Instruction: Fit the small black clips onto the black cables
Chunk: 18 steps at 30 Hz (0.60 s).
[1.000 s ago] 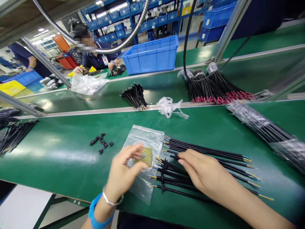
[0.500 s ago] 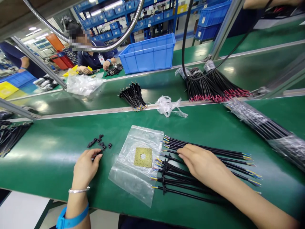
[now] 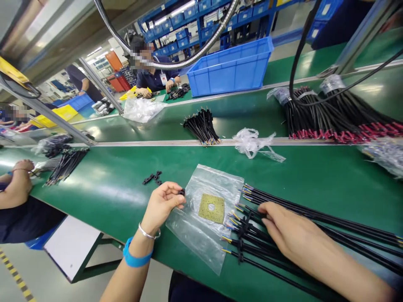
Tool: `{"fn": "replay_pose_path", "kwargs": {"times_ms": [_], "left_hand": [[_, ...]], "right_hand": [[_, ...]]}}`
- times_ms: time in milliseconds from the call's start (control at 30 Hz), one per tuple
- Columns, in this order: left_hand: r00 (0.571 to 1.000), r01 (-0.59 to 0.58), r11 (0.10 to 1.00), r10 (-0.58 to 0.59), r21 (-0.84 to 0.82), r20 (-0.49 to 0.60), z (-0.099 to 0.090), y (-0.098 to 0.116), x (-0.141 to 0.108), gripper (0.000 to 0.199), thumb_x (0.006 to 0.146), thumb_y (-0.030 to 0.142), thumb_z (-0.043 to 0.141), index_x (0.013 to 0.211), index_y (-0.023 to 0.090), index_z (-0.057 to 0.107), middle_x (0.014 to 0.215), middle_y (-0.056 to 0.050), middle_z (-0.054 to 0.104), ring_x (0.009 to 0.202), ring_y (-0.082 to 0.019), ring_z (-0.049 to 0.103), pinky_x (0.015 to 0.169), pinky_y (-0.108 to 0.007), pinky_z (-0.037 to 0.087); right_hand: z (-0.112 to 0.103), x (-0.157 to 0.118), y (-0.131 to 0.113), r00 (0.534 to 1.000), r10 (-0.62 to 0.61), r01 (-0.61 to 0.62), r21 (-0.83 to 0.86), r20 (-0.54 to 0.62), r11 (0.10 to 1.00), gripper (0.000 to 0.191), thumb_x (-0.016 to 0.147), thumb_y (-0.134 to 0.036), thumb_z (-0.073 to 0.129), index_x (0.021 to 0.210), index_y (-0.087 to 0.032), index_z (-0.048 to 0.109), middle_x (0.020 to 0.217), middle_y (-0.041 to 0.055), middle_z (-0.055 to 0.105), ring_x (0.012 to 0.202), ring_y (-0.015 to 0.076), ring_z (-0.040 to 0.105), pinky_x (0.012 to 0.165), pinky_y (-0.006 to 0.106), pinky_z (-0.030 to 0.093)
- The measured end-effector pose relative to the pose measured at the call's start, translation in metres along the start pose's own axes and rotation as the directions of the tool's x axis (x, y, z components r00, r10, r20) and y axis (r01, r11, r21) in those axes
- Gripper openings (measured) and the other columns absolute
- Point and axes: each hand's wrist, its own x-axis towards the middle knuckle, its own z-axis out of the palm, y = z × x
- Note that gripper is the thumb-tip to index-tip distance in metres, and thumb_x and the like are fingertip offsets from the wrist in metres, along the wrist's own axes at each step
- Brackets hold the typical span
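Black clip [image 3: 181, 192] held in a tight pinch by the left hand [image 3: 160, 208], left of the sponge pad [image 3: 218, 210]. Right hand [image 3: 286, 224] closed on a black cable [image 3: 251, 209] right of the pad; long axis trends rightward, wire end [image 3: 239, 205] facing the pad, which separates clip from cable. Loose clips [image 3: 147, 179]: farther left.

Illumination bright, with ceiling lamps [image 3: 94, 51] visible at 10 o'clock, pale glare on the green surface [image 3: 110, 195] toward 9 o'clock, left hand [image 3: 163, 205] acceptably sharp, right forearm [image 3: 346, 264] stretched and softened toward 4 o'clock.
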Motion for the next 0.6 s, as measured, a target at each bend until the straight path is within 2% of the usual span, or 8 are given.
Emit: {"fn": "replay_pose_path", "kwargs": {"times_ms": [67,267,333,400,467,500,600], "left_hand": [[0.999,0.016,1.0,-0.016,-0.002,0.035,0.005,0.0,0.0,0.033,0.063,0.026,0.086,0.088,0.013,0.069,0.065,-0.002,0.071,0.057,-0.014,0.068,0.058,-0.025,0.056],[0.992,0.025,0.999,-0.028,0.028,0.122,0.014,0.002,-0.002,0.029,0.068,0.028,0.082,0.092,0.012,0.076,0.076,-0.006,0.073,0.065,-0.017,0.071,0.066,-0.03,0.06],[0.988,-0.008,0.998,-0.002,0.068,0.156,0.018,0.001,-0.002,0.026,0.073,0.03,0.078,0.093,0.013,0.077,0.086,-0.007,0.072,0.072,-0.019,0.073,0.067,-0.03,0.061],[0.977,-0.099,0.982,0.065,0.16,0.205,0.022,-0.001,-0.002,0.023,0.081,0.031,0.07,0.096,0.015,0.077,0.092,-0.008,0.069,0.076,-0.019,0.073,0.068,-0.031,0.061],[0.947,-0.265,0.908,0.183,0.323,0.263,0.028,-0.005,-0.003,0.022,0.087,0.027,0.062,0.102,0.018,0.076,0.092,-0.007,0.069,0.077,-0.018,0.071,0.071,-0.032,0.06],[0.921,-0.363,0.837,0.255,0.409,0.296,0.031,-0.007,-0.004,0.023,0.089,0.025,0.059,0.106,0.02,0.074,0.092,-0.008,0.07,0.079,-0.018,0.07,0.074,-0.033,0.059],[0.795,-0.606,0.529,0.425,0.594,0.433,0.046,-0.012,-0.008,0.03,0.091,0.017,0.055,0.116,0.024,0.069,0.093,-0.009,0.073,0.085,-0.021,0.068,0.079,-0.034,0.054]], "right_hand": [[0.001,-0.001,0.0,1.0,-0.021,0.021,0.021,0.017,1.0,0.022,0.091,-0.017,0.037,0.105,-0.018,0.055,0.09,0.0064,0.066,0.07,0.0169,0.065,0.061,0.03,0.05],[-0.003,0.002,0.017,0.997,0.001,-0.017,-0.207,-0.075,0.978,0.024,0.092,-0.015,0.036,0.093,-0.017,0.059,0.085,0.0093,0.067,0.073,0.0221,0.065,0.065,0.036,0.05],[-0.005,0.003,0.021,0.995,-0.008,-0.019,-0.259,-0.103,0.966,0.024,0.092,-0.014,0.035,0.093,-0.017,0.059,0.085,0.0101,0.067,0.076,0.024,0.065,0.067,0.037,0.049],[-0.008,0.003,0.023,0.993,-0.005,-0.028,-0.289,-0.115,0.957,0.024,0.092,-0.014,0.035,0.095,-0.016,0.06,0.087,0.0115,0.068,0.079,0.0258,0.065,0.068,0.039,0.049],[-0.011,0.004,0.02,0.992,0.003,-0.04,-0.29,-0.128,0.956,0.024,0.093,-0.014,0.036,0.099,-0.014,0.059,0.091,0.0121,0.068,0.082,0.0261,0.066,0.07,0.039,0.05],[-0.013,0.004,0.017,0.99,0.0,-0.04,-0.281,-0.141,0.959,0.024,0.093,-0.014,0.037,0.102,-0.014,0.059,0.093,0.0119,0.068,0.083,0.0257,0.066,0.071,0.039,0.051],[-0.019,0.007,0.007,0.98,-0.02,-0.026,-0.229,-0.196,0.973,0.024,0.096,-0.018,0.039,0.109,-0.013,0.058,0.098,0.0099,0.069,0.088,0.0232,0.067,0.077,0.037,0.051]]}}
